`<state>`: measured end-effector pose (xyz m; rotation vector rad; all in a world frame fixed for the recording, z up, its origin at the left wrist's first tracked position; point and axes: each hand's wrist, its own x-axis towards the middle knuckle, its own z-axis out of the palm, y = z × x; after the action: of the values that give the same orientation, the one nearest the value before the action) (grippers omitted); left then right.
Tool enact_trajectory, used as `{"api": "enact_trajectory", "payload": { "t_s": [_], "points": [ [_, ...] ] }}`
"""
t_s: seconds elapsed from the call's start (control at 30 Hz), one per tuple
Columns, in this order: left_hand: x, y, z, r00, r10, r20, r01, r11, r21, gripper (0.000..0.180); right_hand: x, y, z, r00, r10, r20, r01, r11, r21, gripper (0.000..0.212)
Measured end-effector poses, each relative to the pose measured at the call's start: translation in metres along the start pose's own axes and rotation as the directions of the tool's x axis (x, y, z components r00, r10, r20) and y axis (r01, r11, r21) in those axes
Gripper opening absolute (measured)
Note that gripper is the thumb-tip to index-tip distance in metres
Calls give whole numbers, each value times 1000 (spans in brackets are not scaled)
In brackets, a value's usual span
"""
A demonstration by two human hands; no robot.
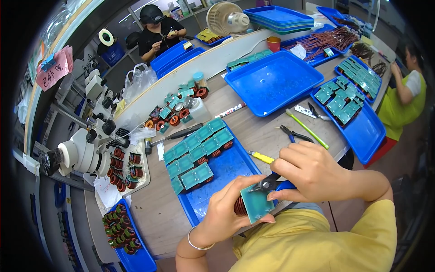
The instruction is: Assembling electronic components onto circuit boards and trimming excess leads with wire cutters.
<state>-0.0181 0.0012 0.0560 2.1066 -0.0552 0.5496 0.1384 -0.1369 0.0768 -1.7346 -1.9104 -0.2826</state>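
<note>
My left hand (221,206) grips a green circuit board (257,207) by its edges, close to my body. A copper-wound coil (239,206) shows on the board's left side, partly behind my fingers. My right hand (312,170) is closed around blue-handled cutting pliers (270,182). Their dark jaws lie at the board's upper edge; whether they touch a lead is too small to tell. Just beyond my left hand is a blue tray (233,170) with rows of similar green boards (199,146), coils beneath them.
A yellow cutter knife (261,157), pliers (294,133) and a green stick (307,129) lie ahead of my right hand. A microscope (81,152) stands left. Blue trays (274,84) fill the back and right. One person (158,34) works opposite, another (410,86) at right.
</note>
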Motion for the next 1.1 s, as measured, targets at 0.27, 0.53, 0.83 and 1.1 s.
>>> {"api": "enact_trajectory", "payload": {
  "t_s": [0.27,0.53,0.83,1.1],
  "points": [
    [1,0,-1,1000,17,8,-17,1000,22,65,-2,-1,-1,1000,1,10,-1,1000,-7,42],
    [1,1,1,999,26,18,-26,1000,15,64,-3,-3,-4,1000,6,23,-6,1000,-18,42],
    [1,0,1,999,41,16,-42,999,34,64,0,-4,-3,1000,-8,9,8,1000,-30,40],
    [0,-1,1,1000,-24,20,22,998,60,64,-2,0,3,999,-40,11,41,997,-71,38]
  ]
}}
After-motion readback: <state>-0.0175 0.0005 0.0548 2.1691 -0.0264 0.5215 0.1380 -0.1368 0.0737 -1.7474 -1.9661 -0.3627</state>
